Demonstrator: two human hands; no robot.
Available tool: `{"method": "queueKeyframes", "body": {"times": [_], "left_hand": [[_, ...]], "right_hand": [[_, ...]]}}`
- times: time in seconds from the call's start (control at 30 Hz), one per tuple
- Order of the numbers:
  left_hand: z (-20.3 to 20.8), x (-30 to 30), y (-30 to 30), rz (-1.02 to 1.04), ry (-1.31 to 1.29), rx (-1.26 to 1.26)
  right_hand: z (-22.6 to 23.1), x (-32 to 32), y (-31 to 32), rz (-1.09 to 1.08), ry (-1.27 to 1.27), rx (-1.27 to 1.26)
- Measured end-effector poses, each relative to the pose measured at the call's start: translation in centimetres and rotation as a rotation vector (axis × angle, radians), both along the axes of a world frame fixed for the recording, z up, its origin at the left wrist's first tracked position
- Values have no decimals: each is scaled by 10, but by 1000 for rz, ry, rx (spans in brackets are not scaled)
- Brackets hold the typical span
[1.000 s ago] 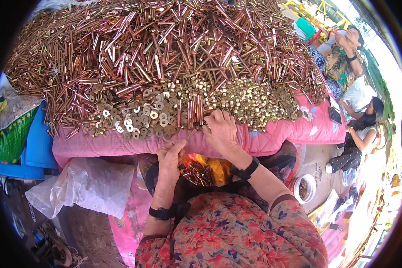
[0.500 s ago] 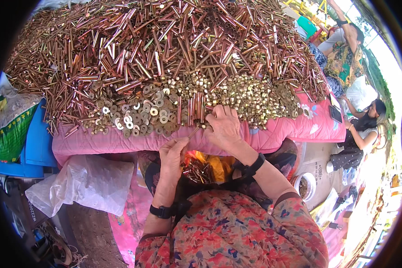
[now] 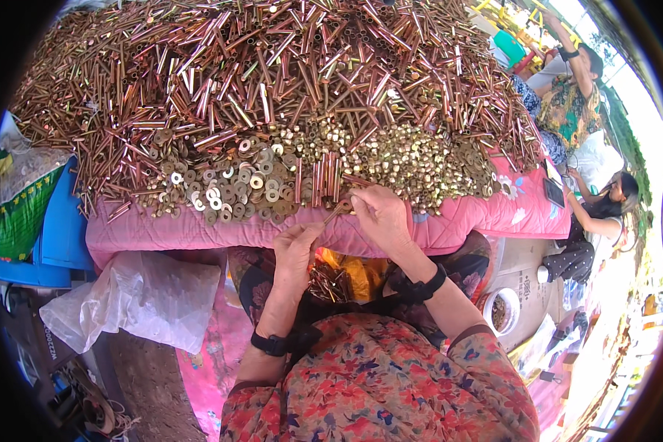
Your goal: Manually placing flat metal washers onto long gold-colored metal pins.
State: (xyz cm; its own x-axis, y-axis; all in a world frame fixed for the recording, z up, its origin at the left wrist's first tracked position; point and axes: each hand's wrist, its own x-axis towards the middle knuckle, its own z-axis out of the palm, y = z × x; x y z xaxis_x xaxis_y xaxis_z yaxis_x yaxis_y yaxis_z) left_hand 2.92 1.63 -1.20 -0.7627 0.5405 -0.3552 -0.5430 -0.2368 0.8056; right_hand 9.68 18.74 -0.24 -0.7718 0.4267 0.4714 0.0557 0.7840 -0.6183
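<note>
Near the front edge of the pink quilted cover (image 3: 221,230), my left hand (image 3: 295,247) pinches a thin metal rod (image 3: 330,218) that slants up to the right. A round washer (image 3: 344,207) shows at the rod's far end. Just right of it is my right hand (image 3: 381,217), its thumb and fingers closed together; whatever is in them is too small to make out. Ahead of the hands, several copper-coloured tubes (image 3: 325,180) lie side by side. Loose washers (image 3: 256,183) spread to their left, and small brass-coloured nuts (image 3: 409,166) to their right.
A large heap of metal tubes (image 3: 272,81) covers the far side. Between my knees, more metal pieces (image 3: 330,283) lie in an orange bag (image 3: 365,278). A white bucket (image 3: 514,298) stands at right, where two people (image 3: 567,103) sit. Plastic sacking (image 3: 136,302) hangs at left.
My left hand has moved slightly up and right with the rod. The right hand has shifted a little right, and a washer now shows at the rod's end.
</note>
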Motion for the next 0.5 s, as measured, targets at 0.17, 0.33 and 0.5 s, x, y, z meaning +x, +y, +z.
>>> {"method": "queueKeyframes", "body": {"times": [0.17,0.33,0.5], "left_hand": [[4,8,4,-22,-25,2],[2,13,5,-78,-132,46],[6,14,6,-75,-210,54]], "right_hand": [[-5,12,-20,120,49,-308],[-5,16,-35,-29,-17,-375],[-12,16,-59,124,142,-348]]}}
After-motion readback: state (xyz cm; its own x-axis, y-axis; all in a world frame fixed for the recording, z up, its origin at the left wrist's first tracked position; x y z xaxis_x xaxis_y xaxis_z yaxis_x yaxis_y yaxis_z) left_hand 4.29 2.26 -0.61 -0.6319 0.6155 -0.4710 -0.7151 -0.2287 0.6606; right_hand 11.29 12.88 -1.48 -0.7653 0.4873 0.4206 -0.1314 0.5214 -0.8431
